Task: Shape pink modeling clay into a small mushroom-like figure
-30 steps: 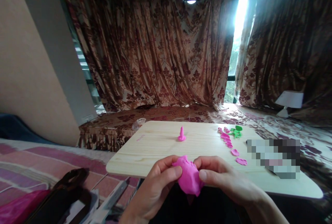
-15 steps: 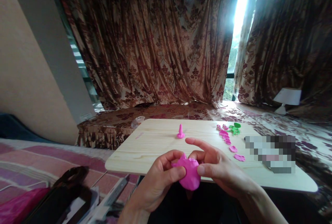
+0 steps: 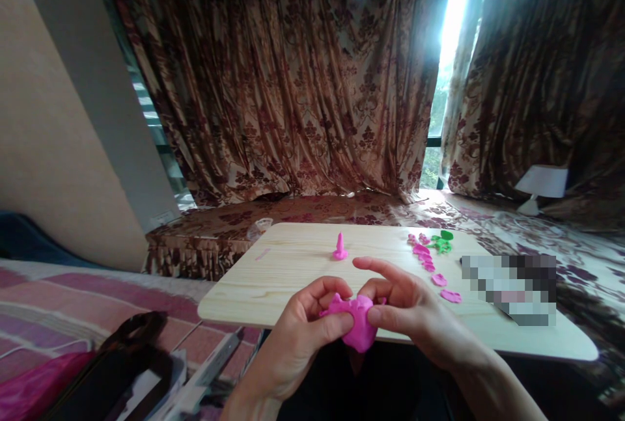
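A lump of pink modelling clay (image 3: 360,330) with a ragged upper edge is held between both hands, just off the near edge of the table. My left hand (image 3: 310,326) pinches its left side, thumb in front and fingers behind. On the right, my right hand (image 3: 405,304) grips it between the thumb and curled fingers, with the index finger stretched out above. Beyond the hands a pink clay cone (image 3: 340,246) stands upright on a wider base. The fingertips behind the lump are partly hidden.
Flat pink clay pieces (image 3: 439,280) lie in a row on the right of the wooden table (image 3: 244,291), near green clay pieces (image 3: 443,243). A blurred-out object (image 3: 517,291) rests at the table's right. A dark bag (image 3: 117,369) lies at the lower left.
Both thumbs have moved slightly on the pink clay. The lump now looks narrower and more bent, with its upper edge folded differently. The things on the table have not moved.
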`<state>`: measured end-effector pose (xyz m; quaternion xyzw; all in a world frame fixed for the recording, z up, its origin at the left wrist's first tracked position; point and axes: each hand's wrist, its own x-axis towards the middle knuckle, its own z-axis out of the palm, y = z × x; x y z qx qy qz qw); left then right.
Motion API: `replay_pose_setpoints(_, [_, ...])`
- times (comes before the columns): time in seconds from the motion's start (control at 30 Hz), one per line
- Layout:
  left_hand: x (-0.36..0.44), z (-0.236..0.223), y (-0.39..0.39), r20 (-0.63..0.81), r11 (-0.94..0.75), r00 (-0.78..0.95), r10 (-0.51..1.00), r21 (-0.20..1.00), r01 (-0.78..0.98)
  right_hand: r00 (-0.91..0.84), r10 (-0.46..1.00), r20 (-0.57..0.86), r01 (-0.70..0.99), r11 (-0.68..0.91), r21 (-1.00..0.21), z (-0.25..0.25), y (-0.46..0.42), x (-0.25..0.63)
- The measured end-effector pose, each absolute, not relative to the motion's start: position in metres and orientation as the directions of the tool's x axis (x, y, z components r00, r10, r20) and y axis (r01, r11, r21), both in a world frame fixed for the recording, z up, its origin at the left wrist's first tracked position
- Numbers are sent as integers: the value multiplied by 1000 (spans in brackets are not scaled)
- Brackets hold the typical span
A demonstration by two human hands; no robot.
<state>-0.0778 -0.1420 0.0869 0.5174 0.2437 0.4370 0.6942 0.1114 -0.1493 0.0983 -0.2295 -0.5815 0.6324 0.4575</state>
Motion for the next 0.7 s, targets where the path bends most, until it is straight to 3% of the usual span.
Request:
replay_pose_setpoints(0.2, [-81, 92, -143, 114, -30, 477, 871, 983, -179, -343, 894, 290, -194, 234, -953, 102, -152, 106])
replay_pose_setpoints(0.5, [-81, 91, -141, 104, -74, 478, 872, 994, -81, -233, 874, 427, -121, 410, -904, 100, -148, 96])
replay_pose_setpoints(0.7, [-81, 93, -143, 103, -85, 485, 869, 995, -59, -278, 896, 346, -123, 324, -938, 105, -147, 97])
